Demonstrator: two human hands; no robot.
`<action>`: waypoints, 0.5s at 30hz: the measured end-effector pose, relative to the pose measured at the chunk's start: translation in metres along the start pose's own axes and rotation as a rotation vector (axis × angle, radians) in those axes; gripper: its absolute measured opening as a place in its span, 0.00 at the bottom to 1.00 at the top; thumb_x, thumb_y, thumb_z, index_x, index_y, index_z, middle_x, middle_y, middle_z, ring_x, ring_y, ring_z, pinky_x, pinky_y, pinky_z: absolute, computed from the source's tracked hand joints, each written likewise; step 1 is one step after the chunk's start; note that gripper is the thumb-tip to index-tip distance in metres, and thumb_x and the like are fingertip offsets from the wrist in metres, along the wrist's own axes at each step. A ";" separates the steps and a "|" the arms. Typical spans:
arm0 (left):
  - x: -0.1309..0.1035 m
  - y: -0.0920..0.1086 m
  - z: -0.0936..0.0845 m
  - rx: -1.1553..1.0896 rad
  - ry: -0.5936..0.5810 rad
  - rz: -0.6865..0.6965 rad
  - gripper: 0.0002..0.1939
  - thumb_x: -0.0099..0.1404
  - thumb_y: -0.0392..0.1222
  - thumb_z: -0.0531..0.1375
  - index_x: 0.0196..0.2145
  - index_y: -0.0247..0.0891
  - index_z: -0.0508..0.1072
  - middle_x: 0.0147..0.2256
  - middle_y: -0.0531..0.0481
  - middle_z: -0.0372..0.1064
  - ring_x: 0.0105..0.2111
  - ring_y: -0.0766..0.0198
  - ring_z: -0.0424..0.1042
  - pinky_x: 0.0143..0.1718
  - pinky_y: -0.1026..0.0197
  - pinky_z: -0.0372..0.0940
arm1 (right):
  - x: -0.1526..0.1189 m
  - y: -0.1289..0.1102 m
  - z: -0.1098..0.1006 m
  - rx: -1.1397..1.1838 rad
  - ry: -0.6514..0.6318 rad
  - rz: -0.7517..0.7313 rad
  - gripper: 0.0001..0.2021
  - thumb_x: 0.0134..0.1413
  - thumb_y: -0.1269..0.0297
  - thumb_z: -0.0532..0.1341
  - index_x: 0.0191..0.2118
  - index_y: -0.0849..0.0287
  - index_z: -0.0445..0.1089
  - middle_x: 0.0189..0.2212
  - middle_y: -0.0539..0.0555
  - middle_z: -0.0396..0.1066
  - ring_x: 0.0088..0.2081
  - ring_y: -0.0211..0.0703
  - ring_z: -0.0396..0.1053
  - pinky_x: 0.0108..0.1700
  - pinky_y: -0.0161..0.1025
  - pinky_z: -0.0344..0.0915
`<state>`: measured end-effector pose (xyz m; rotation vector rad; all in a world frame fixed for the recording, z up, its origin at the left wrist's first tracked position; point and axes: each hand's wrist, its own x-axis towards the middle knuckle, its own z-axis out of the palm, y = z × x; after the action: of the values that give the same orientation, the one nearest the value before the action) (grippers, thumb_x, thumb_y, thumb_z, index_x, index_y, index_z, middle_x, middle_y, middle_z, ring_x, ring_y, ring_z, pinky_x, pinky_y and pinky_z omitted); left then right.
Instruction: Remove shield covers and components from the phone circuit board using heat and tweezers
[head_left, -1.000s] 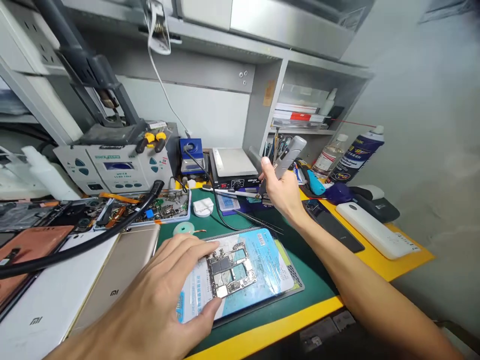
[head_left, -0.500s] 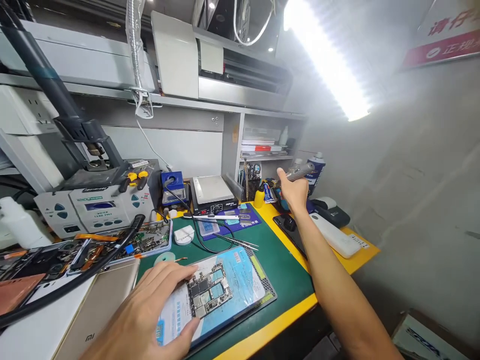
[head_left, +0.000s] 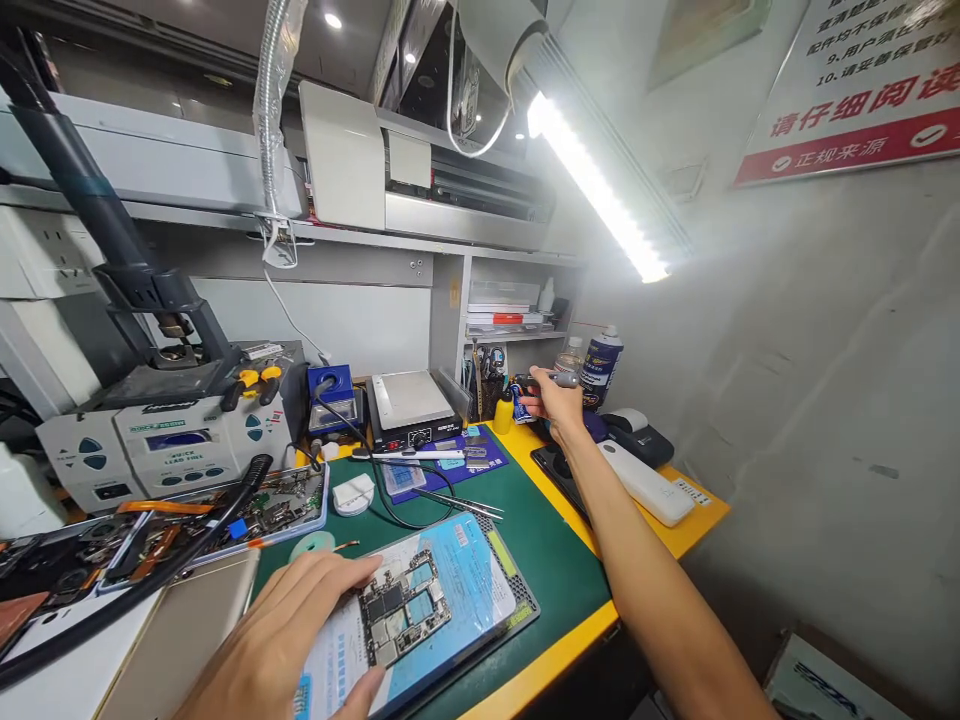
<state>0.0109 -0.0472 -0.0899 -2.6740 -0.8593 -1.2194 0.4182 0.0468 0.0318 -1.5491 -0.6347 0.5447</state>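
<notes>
My left hand rests with thumb and forefinger spread at the left end of a bare phone logic board. The board lies flat on a blue-and-white printed package. Whether the fingertips press on the board I cannot tell. Farther back on the right, my right hand is closed around a grey cylindrical tool held roughly level; its exact kind is unclear. Around that hand are a yellow bottle, a blue tube and a dark blue spray can.
Tweezers lie behind the package on the green mat. A hot plate and a soldering station stand at the back. A tray of parts and a black hose are at left. A white phone-like slab lies right.
My right hand has come down and left with the grey tool, which now lies more level. My left hand stays by the logic board. The view has shifted slightly upward and right.
</notes>
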 end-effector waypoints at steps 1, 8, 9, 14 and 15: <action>-0.001 -0.001 0.001 -0.003 0.002 -0.006 0.32 0.66 0.55 0.68 0.66 0.52 0.72 0.57 0.48 0.82 0.57 0.49 0.83 0.58 0.55 0.81 | 0.001 0.001 0.001 0.016 -0.015 0.016 0.20 0.76 0.55 0.69 0.65 0.58 0.75 0.60 0.61 0.78 0.54 0.54 0.81 0.55 0.55 0.82; -0.001 -0.002 0.002 -0.006 0.005 0.010 0.33 0.65 0.54 0.69 0.66 0.52 0.73 0.55 0.48 0.83 0.56 0.48 0.83 0.57 0.55 0.82 | 0.009 0.010 0.004 0.036 -0.053 0.067 0.20 0.76 0.55 0.69 0.65 0.58 0.75 0.61 0.61 0.77 0.55 0.55 0.80 0.56 0.56 0.81; 0.001 -0.002 0.001 -0.014 0.004 0.015 0.33 0.64 0.53 0.69 0.66 0.51 0.73 0.55 0.48 0.83 0.56 0.48 0.83 0.56 0.55 0.82 | 0.009 0.011 0.005 0.028 -0.056 0.066 0.20 0.76 0.55 0.69 0.65 0.58 0.75 0.61 0.61 0.77 0.55 0.55 0.80 0.56 0.56 0.81; 0.012 0.009 -0.007 -0.093 -0.025 0.012 0.31 0.64 0.47 0.68 0.64 0.49 0.74 0.54 0.46 0.82 0.54 0.50 0.83 0.55 0.57 0.81 | 0.006 0.014 0.009 -0.056 -0.063 0.044 0.19 0.76 0.55 0.69 0.65 0.57 0.75 0.62 0.61 0.77 0.56 0.54 0.80 0.57 0.56 0.81; 0.014 0.012 -0.010 -0.097 -0.036 0.002 0.31 0.63 0.46 0.68 0.64 0.49 0.74 0.54 0.46 0.82 0.54 0.50 0.83 0.56 0.56 0.80 | 0.006 0.014 0.009 -0.083 -0.067 0.041 0.19 0.77 0.55 0.69 0.65 0.57 0.75 0.62 0.61 0.77 0.56 0.54 0.80 0.57 0.56 0.81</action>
<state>0.0178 -0.0540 -0.0706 -2.7798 -0.8222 -1.2469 0.4173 0.0571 0.0172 -1.6299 -0.6854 0.6097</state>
